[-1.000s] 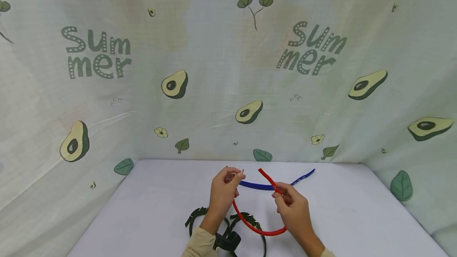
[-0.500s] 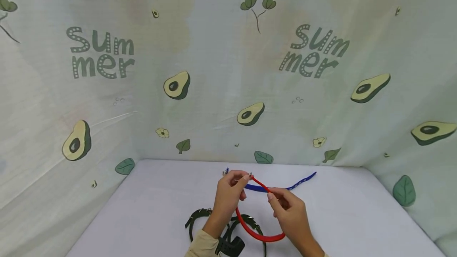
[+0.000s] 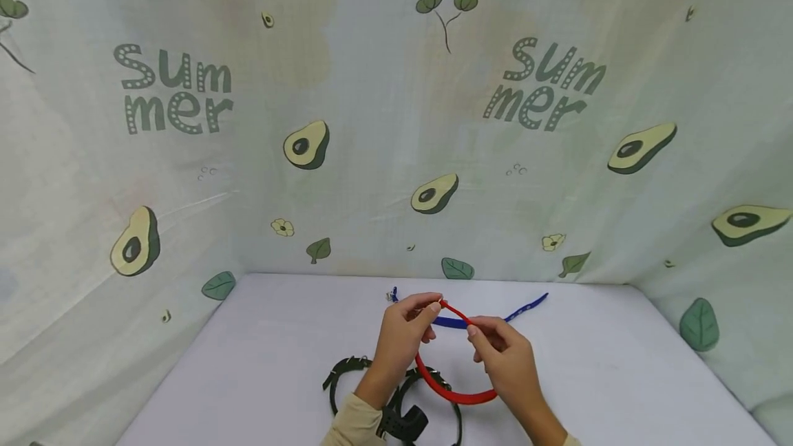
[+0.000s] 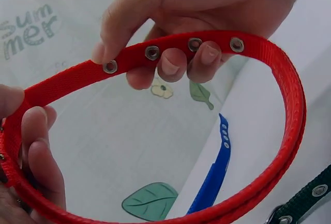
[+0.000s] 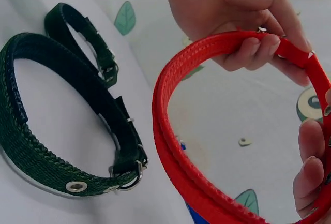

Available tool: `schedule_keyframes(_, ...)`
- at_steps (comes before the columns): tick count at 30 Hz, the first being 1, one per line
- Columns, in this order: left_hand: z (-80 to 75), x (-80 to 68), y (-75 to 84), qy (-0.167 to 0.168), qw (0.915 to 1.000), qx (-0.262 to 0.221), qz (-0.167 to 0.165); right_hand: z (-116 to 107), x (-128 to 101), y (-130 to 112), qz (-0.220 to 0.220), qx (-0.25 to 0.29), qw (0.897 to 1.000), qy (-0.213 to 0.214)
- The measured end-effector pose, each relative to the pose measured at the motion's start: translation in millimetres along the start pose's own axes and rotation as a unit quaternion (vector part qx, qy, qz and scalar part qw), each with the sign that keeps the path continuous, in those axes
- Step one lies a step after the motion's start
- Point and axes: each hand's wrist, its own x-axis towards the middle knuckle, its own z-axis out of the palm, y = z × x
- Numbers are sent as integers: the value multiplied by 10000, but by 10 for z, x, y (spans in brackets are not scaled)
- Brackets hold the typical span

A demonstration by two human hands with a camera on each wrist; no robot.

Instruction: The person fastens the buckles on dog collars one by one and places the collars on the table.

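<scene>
Over the last second the red collar (image 3: 455,391) went from an open arc with its free end sticking up at frame centre to a near-closed loop: the right hand (image 3: 504,356) brought the eyelet end over to the left hand (image 3: 403,336), and the two ends now meet between the fingertips, lifted above the white table (image 3: 279,349) in the lower middle of the head view. Judgement: the strap tip looks about to enter the buckle. Both hands are pinching the collar, left on the buckle end, right on the eyelet strap (image 4: 196,45). The buckle itself is hidden behind left-hand fingers, so engagement can't be confirmed. The green collar (image 5: 57,125) is partly covered by the left forearm; the blue collar (image 3: 495,319) is partly behind the hands.
</scene>
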Motion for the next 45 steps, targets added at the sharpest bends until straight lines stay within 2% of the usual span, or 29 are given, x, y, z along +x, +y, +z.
schedule_keyframes(4,-23,12,19,-144,9998,84,79,-16,13,-22,277,171,9994,-85)
schedule_keyframes(11,-43,27,5,-248,9995,167,-43,-36,29,-24,644,375,9967,-311)
schedule_keyframes(18,-50,14,-10,-209,9982,495,247,-34,41,-50,467,10,9986,-230)
schedule_keyframes(26,-44,-27,66,-168,9960,627,618,-85,51,-171,295,-472,9984,-140)
schedule_keyframes(37,20,-84,98,-80,9885,983,1150,-102,15,-259,198,-619,9978,-118)
schedule_keyframes(41,50,-94,121,-99,9899,944,1053,-81,7,-285,147,-611,9979,-137)
schedule_keyframes(45,58,-100,122,-180,9953,668,681,-59,-6,-288,203,-547,9982,-140)
